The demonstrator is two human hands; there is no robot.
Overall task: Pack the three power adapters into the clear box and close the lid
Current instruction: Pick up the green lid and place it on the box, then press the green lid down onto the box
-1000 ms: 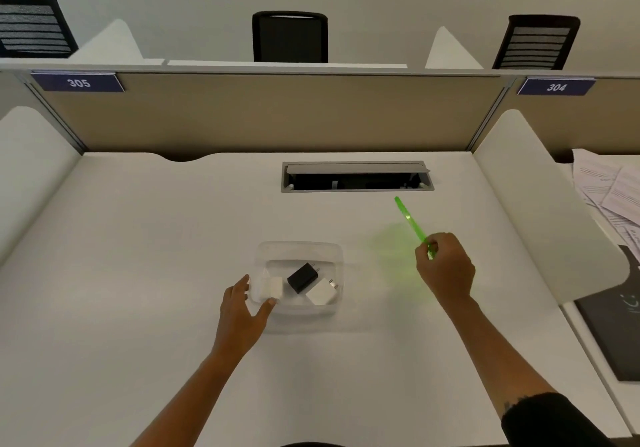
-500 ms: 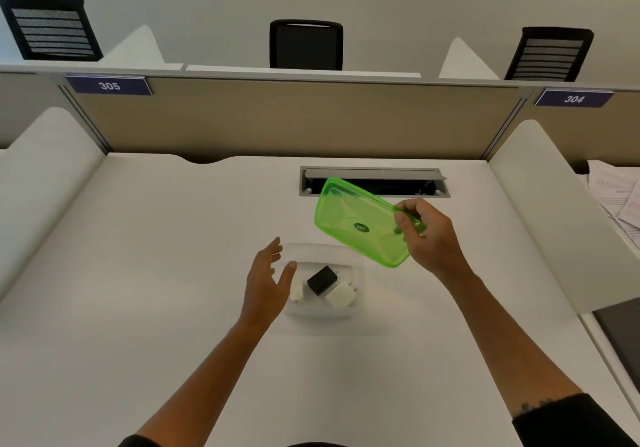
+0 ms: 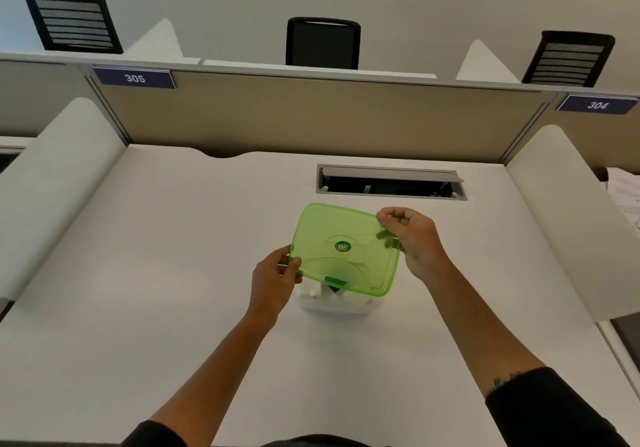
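Observation:
A translucent green lid [image 3: 343, 249] hovers flat above the clear box [image 3: 337, 308] in the middle of the white desk [image 3: 138, 291]. My left hand [image 3: 273, 282] pinches the lid's near-left corner. My right hand [image 3: 414, 239] pinches its far-right edge. The lid covers most of the box, and only the near wall shows below it. Through that gap I see bits of white adapters [image 3: 311, 292] and a dark sliver of the black one [image 3: 334, 289]; the rest of them is hidden.
A cable hatch [image 3: 391, 183] stands open in the desk behind the box. White side dividers [image 3: 568, 225] flank the desk and a beige partition [image 3: 311, 117] closes the back. Papers [image 3: 627, 197] lie on the neighbouring desk at right.
My right hand brought the green lid from the right over the box and levelled it. My left hand left the box and took hold of the lid's left corner.

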